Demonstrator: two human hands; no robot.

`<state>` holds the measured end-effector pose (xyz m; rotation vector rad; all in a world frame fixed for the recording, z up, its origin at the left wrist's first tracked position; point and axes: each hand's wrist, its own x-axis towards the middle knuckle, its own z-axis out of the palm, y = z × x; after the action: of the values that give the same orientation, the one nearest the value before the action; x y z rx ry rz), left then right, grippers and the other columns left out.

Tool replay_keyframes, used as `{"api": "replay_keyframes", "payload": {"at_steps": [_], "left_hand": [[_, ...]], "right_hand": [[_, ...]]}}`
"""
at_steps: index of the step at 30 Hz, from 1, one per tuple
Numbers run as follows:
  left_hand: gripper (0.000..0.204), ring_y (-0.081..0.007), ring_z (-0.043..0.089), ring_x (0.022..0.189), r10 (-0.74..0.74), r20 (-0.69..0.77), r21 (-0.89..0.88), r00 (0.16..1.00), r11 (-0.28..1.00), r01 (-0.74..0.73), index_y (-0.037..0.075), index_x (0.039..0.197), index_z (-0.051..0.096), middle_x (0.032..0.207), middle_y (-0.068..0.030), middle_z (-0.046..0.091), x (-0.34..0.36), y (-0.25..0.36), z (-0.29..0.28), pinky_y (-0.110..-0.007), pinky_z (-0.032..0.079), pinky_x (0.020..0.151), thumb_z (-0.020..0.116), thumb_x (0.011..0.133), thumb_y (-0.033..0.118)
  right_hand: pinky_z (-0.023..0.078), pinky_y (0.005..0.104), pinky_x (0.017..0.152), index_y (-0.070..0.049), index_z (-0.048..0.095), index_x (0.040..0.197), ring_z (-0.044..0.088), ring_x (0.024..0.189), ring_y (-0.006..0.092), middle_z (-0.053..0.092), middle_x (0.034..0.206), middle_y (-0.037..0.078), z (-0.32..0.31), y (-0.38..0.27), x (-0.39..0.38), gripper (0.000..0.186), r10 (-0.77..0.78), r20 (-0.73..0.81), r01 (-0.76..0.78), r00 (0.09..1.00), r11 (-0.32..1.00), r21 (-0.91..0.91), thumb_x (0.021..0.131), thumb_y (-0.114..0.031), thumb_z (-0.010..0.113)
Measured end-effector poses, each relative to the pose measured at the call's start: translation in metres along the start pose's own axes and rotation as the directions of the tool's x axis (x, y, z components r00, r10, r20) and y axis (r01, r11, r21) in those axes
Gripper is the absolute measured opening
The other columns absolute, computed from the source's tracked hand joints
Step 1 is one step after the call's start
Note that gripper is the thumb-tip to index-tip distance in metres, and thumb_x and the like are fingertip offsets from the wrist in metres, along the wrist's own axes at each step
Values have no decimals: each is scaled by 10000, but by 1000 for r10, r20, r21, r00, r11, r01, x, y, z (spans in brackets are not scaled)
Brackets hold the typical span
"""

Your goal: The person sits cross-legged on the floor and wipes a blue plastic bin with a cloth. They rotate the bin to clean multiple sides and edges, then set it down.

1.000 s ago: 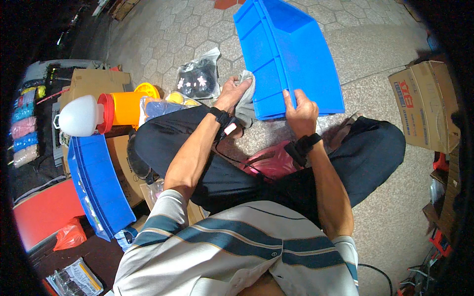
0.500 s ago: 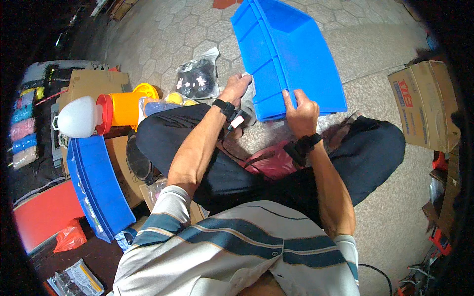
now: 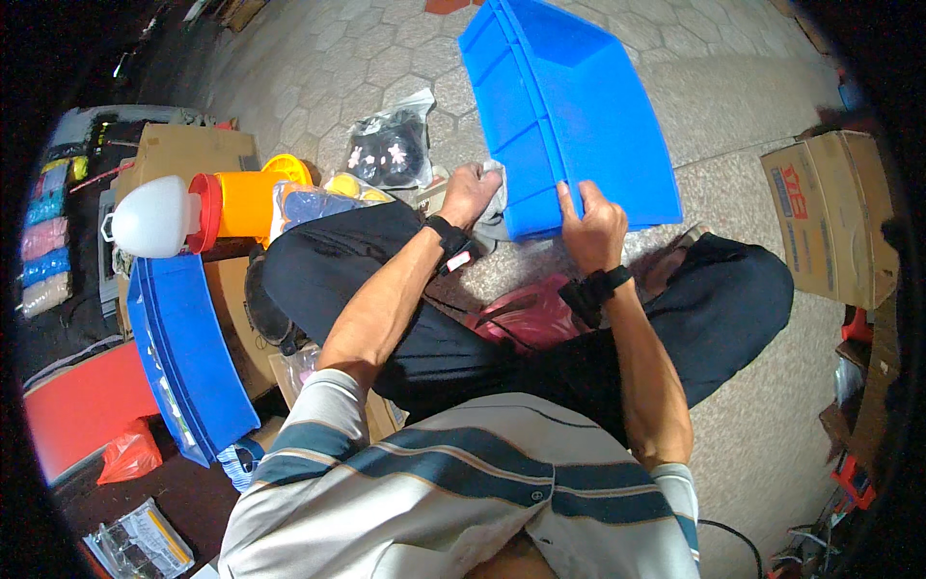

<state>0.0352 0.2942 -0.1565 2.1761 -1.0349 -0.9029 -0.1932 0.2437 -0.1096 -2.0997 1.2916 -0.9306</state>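
My left hand (image 3: 469, 194) has slid nearer, its pinched cloth (image 3: 493, 220) now by the near left of the blue bin (image 3: 610, 130) (my right hand (image 3: 594, 230) pinching the near edge).

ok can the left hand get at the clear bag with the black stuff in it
Probably yes: the clear bag lies just ahead and left of the left hand, with nothing tall between them. That hand holds a grey cloth at the blue bin, so might have to let go first.

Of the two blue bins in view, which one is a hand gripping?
The front bin, its near edge in the right hand; the other bin sits untouched at the person's left.
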Motion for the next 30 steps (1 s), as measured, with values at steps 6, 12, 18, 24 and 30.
{"api": "replay_keyframes", "payload": {"at_steps": [6,12,18,24,30], "left_hand": [[433,-255,617,659,219,-151,202,964,961,-187,-88,785,642,684,-233,615,25,2,-3,-451,498,632,660,865,338],[475,-214,632,923,-170,128,-173,977,966,191,-98,1114,668,1047,-142,691,30,-2,-3,-379,519,767,694,901,326],[755,-320,446,1404,-344,414,-60,843,913,403,-59,1402,538,1491,-224,513,22,9,-18,-357,378,1113,684,899,485],[802,-306,377,1450,-338,500,55,798,931,360,100,1458,545,1540,-225,449,-4,17,-33,-381,322,1160,748,840,569],[786,-299,415,1420,-237,436,-270,868,886,377,-47,1331,589,1507,-177,496,7,3,-31,-352,364,1120,812,826,512]], "right_hand": [[421,486,495,-47,574,730,586,578,443,568,624,224,2,-1,0,333,-3,13,3,1000,1000,1,933,-268,720],[441,483,505,-55,603,753,611,575,417,598,625,203,3,-4,-2,316,-57,-14,56,998,997,-44,922,-287,736],[457,503,549,-51,607,769,622,618,417,605,630,201,-5,0,0,334,-36,-12,35,999,996,-85,916,-323,731],[466,506,617,-19,643,849,629,696,430,610,676,227,-14,11,-3,348,92,78,-93,993,996,5,943,-349,697],[467,476,663,-15,680,932,602,723,373,608,712,205,-18,21,-4,346,189,112,-199,976,977,79,941,-360,708]]}}
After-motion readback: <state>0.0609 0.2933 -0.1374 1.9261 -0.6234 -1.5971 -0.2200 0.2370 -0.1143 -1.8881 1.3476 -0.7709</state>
